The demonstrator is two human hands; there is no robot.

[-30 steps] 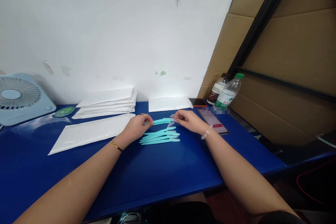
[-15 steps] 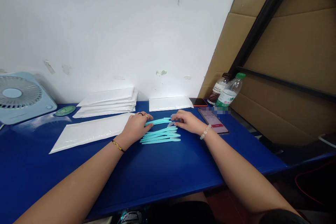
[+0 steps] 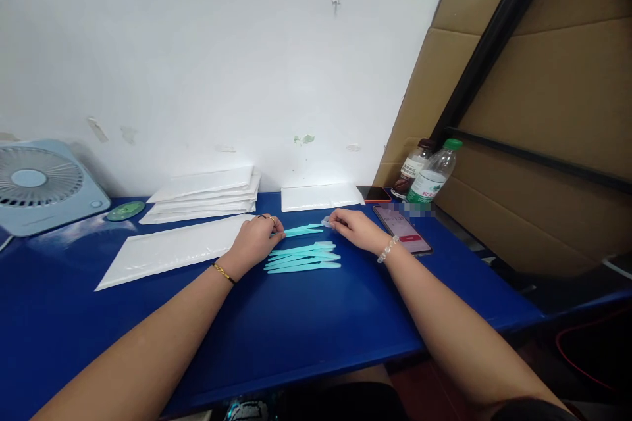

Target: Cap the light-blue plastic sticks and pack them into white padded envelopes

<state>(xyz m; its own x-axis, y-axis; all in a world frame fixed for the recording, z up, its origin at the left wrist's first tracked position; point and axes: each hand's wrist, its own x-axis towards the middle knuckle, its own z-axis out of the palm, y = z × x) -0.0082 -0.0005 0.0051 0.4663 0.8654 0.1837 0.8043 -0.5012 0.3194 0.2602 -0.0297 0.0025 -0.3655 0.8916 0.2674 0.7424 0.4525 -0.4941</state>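
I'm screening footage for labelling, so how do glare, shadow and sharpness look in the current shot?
Head view: pale reflections on the blue table near the fan; soft shadow on the wall beside that fan; dark lower right corner; turquoise sticks readable, but fine detail at their tips soft; pixelated patch by the bottle with the green cap.

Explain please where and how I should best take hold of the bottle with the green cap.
Probably grip the green-capped bottle around its labelled body, from the near side. The body is round and wider than the neck, the brown-capped bottle stands close on its left, and the phone in front lies flat, so it should hardly block the hand.
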